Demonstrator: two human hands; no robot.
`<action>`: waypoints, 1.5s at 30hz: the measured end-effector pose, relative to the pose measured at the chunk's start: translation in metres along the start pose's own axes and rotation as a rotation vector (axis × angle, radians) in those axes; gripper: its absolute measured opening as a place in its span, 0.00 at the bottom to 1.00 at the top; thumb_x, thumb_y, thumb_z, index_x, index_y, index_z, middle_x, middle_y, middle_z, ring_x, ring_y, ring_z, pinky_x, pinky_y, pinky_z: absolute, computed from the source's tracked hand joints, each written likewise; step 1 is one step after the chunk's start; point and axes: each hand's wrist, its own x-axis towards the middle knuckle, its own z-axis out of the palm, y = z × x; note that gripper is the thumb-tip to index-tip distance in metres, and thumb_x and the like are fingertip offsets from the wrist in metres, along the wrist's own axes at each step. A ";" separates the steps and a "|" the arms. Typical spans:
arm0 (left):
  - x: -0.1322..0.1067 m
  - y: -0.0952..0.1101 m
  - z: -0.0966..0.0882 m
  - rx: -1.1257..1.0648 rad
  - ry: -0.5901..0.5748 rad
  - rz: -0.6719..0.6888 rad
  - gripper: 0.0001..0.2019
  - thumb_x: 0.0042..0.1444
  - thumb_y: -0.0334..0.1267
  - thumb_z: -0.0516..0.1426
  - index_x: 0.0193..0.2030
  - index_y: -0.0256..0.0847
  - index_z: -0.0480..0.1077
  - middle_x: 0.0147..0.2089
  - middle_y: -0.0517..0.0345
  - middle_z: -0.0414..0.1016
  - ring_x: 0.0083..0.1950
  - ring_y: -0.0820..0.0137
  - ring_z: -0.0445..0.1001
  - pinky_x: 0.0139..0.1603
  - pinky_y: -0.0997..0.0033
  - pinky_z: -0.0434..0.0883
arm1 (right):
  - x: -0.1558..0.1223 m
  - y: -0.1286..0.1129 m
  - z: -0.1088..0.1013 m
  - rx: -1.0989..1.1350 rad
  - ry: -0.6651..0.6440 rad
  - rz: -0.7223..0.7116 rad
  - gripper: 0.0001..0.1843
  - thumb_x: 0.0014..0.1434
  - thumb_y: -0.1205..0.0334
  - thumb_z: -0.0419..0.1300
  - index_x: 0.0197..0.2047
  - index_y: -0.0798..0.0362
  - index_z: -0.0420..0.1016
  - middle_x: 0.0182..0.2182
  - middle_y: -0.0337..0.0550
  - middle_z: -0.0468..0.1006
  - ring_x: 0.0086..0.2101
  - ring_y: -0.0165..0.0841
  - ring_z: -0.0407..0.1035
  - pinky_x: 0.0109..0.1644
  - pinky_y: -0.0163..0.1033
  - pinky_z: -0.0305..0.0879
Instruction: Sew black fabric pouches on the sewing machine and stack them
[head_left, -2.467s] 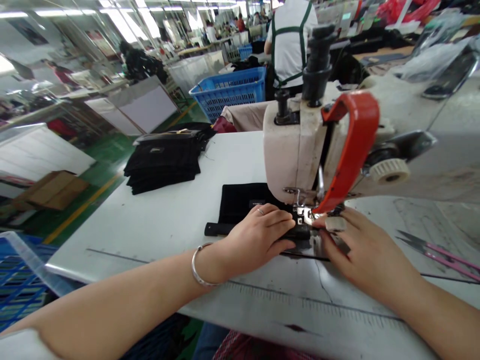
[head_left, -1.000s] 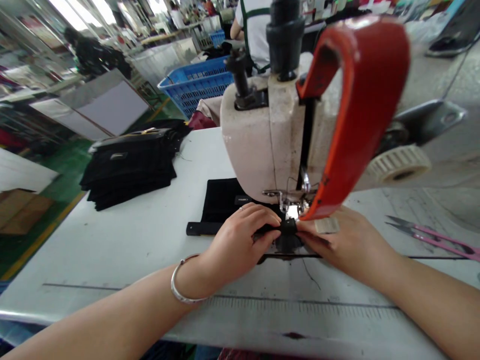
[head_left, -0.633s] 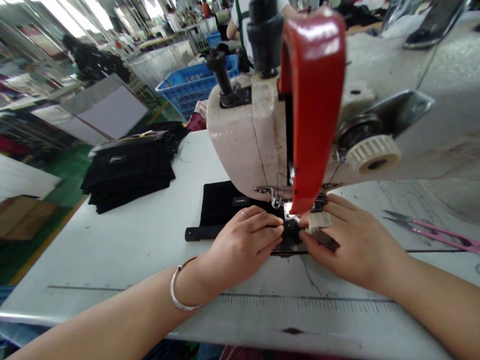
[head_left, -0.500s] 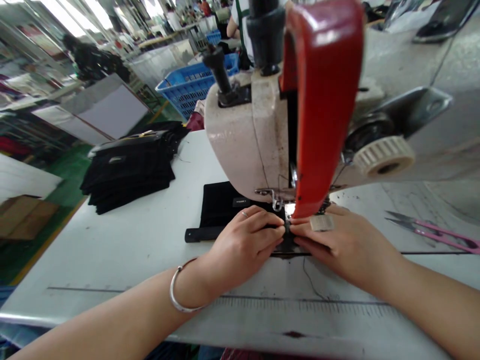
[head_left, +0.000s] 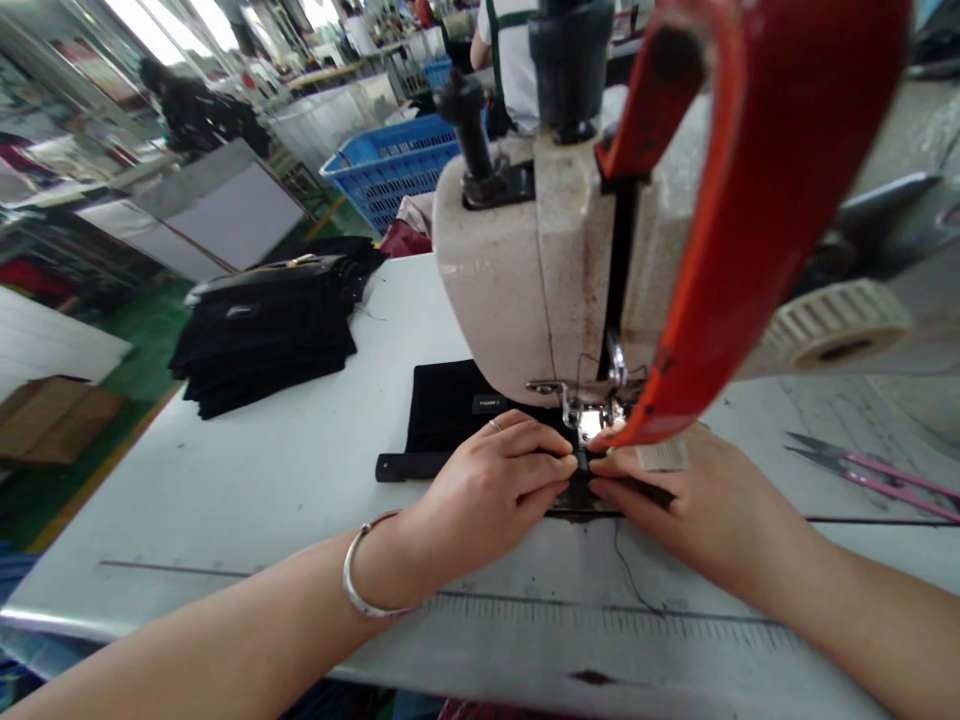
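A black fabric piece (head_left: 442, 405) with a small label lies flat on the sewing table, partly beneath the head of a sewing machine (head_left: 517, 290). Along its near edge runs a narrow black strip (head_left: 409, 466). My left hand (head_left: 506, 480) is closed, its fingertips pressing the strip and fabric just left of the presser foot (head_left: 591, 425). On the other side of the foot, my right hand (head_left: 697, 495) has its fingers closed on the black work, close below the red guard-like arm (head_left: 720, 290). The fingers and machine hide much of the piece.
Pink-handled thread snips (head_left: 877, 475) lie at the right. A stack of black fabric pieces (head_left: 262, 345) sits at the table's back left. Beyond are a blue basket (head_left: 397, 165), a cardboard box (head_left: 56, 420) and a person (head_left: 517, 60). A ruler scale (head_left: 570, 612) marks the near edge.
The view has shifted slightly, so the machine and especially its red arm appear farther right. Both hands stay at the presser foot with almost no visible movement along the fabric.
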 end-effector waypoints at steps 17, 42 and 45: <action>0.008 -0.013 0.003 0.003 0.041 -0.018 0.07 0.66 0.32 0.58 0.42 0.40 0.79 0.44 0.57 0.82 0.46 0.69 0.78 0.54 0.65 0.75 | 0.007 0.006 -0.004 -0.135 -0.089 0.054 0.08 0.63 0.68 0.59 0.38 0.50 0.80 0.35 0.41 0.83 0.36 0.39 0.77 0.37 0.43 0.72; 0.012 -0.024 0.015 0.036 0.175 -0.086 0.05 0.60 0.30 0.63 0.35 0.44 0.80 0.38 0.63 0.83 0.42 0.71 0.80 0.51 0.69 0.77 | 0.007 0.021 0.007 -0.191 -0.106 0.202 0.09 0.60 0.67 0.62 0.43 0.50 0.81 0.41 0.44 0.83 0.41 0.43 0.78 0.43 0.46 0.74; 0.012 -0.025 0.015 0.037 0.172 -0.094 0.05 0.61 0.31 0.63 0.36 0.44 0.80 0.38 0.62 0.83 0.42 0.71 0.80 0.51 0.69 0.77 | 0.007 0.020 0.007 -0.217 -0.106 0.190 0.09 0.59 0.67 0.64 0.43 0.50 0.82 0.41 0.44 0.84 0.40 0.43 0.78 0.41 0.46 0.74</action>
